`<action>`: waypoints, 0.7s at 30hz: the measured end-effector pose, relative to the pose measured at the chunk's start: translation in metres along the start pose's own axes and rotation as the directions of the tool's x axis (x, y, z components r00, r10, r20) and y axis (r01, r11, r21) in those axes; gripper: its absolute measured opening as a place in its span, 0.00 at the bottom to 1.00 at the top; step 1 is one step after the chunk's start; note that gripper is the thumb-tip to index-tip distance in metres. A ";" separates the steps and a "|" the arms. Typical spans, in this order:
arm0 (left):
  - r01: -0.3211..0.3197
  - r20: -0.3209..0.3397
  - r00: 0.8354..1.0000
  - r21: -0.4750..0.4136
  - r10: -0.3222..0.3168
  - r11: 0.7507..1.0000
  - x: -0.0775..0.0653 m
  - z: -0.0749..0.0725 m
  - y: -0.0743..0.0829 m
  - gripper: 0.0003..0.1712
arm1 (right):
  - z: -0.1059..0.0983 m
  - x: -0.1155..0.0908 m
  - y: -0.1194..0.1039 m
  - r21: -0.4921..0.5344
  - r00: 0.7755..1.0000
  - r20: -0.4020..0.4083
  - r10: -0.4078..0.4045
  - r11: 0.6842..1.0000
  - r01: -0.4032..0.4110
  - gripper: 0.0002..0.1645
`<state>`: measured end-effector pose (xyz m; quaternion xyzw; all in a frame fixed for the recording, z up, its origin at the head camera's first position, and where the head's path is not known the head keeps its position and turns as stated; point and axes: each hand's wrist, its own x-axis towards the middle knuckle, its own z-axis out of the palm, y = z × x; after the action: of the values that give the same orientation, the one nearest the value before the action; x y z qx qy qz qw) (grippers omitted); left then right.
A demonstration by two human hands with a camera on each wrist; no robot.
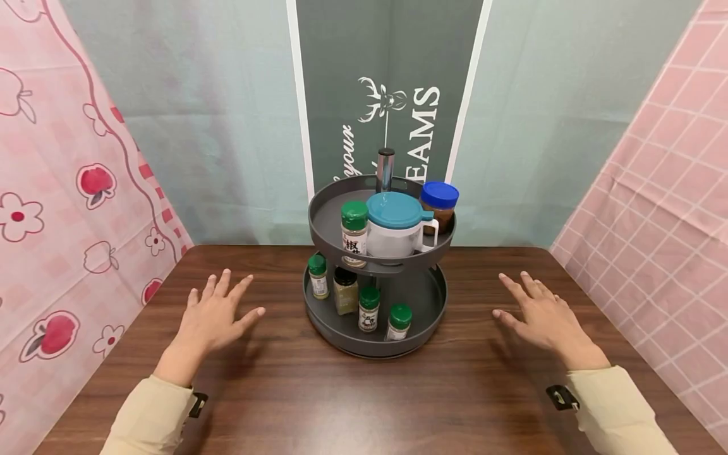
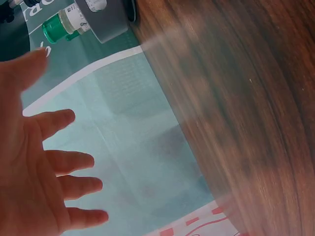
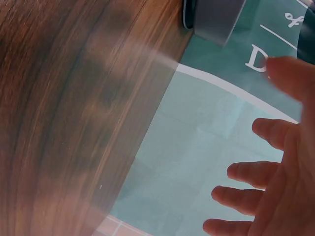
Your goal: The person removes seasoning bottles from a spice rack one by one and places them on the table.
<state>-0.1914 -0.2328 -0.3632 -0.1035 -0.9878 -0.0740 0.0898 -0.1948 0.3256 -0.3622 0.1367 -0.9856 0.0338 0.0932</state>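
Note:
A dark grey two-tier turntable rack [image 1: 375,346] stands in the middle of the table. On its upper tier are a green-capped spice bottle [image 1: 355,235], a white jug with a teal lid [image 1: 395,221] and a blue-lidded jar [image 1: 439,201]. The lower tier holds several spice bottles, among them a black-capped one [image 1: 345,294] and a green-capped one [image 1: 399,321]. To the left of the rack my left hand [image 1: 213,319] is spread with straight fingers, touching none of these things. My right hand [image 1: 543,319] is likewise spread, apart from the rack on its right side.
The brown wooden table [image 1: 364,404] reaches back to a green curtain [image 1: 216,126]. A pink fruit-patterned cloth [image 1: 62,253] hangs on the left, and a pink checked cloth [image 1: 665,208] on the right. A metal post [image 1: 385,170] rises from the rack's centre.

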 end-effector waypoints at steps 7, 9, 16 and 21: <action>-0.043 -0.075 0.996 0.021 0.044 0.999 0.001 0.001 -0.001 0.30 | 0.000 0.001 0.003 -0.027 0.995 -0.085 -0.044 0.999 0.041 0.33; -0.054 -0.094 0.994 0.026 0.056 0.998 0.000 0.001 -0.002 0.25 | -0.001 0.001 0.003 -0.033 0.994 -0.098 -0.043 0.999 0.040 0.29; -0.059 -0.108 0.992 0.037 0.063 0.998 -0.002 0.002 -0.003 0.21 | -0.001 0.000 0.002 -0.045 0.994 -0.104 -0.043 0.998 0.038 0.26; -0.062 -0.109 0.992 0.037 0.065 0.997 -0.002 0.004 -0.004 0.22 | 0.000 -0.001 0.001 -0.037 0.996 -0.078 -0.035 0.999 0.032 0.28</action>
<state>-0.1911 -0.2362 -0.3681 -0.1290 -0.9787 -0.0601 0.1482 -0.1945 0.3269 -0.3620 0.1500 -0.9792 0.0200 0.1350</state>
